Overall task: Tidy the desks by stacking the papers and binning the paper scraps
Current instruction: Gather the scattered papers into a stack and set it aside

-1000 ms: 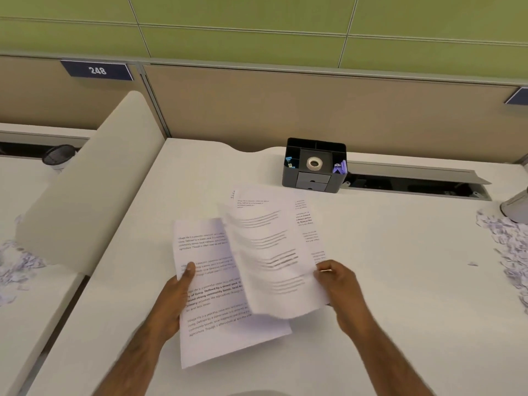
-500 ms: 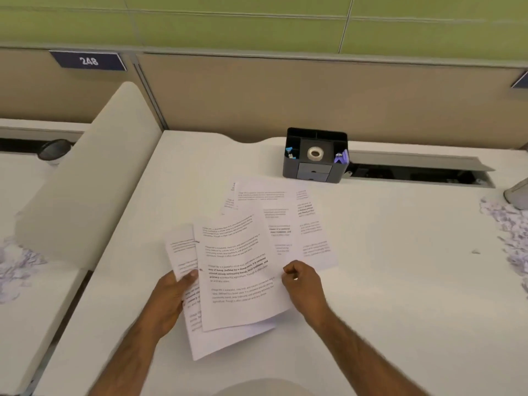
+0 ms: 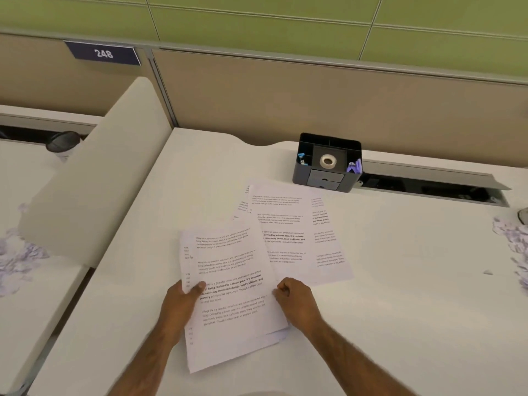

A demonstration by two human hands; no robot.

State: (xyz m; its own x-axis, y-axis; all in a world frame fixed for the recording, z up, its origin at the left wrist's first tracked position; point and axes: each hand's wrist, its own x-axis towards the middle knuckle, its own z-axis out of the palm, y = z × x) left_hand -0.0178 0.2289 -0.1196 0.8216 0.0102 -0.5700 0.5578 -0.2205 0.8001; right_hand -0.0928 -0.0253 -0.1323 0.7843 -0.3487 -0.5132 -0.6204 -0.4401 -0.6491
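A small stack of printed sheets (image 3: 231,284) lies in front of me on the white desk (image 3: 400,310). My left hand (image 3: 180,305) grips its left edge, thumb on top of the page. My right hand (image 3: 294,298) sits at the stack's right edge with fingers curled; whether it pinches the top sheet I cannot tell. More printed sheets (image 3: 297,232) lie fanned out beyond the stack, partly under it. Paper scraps (image 3: 514,247) are heaped at the desk's right edge, and other scraps (image 3: 17,258) lie on the neighbouring desk at left.
A black desk organiser (image 3: 328,164) with a tape roll stands at the back. Behind it runs an open cable tray (image 3: 428,187). A beige divider panel (image 3: 94,178) separates the left desk, where a dark mesh cup (image 3: 63,141) stands.
The sheet that my right hand carried has come down onto the stack under my left hand. My right hand has slid to the stack's right edge.
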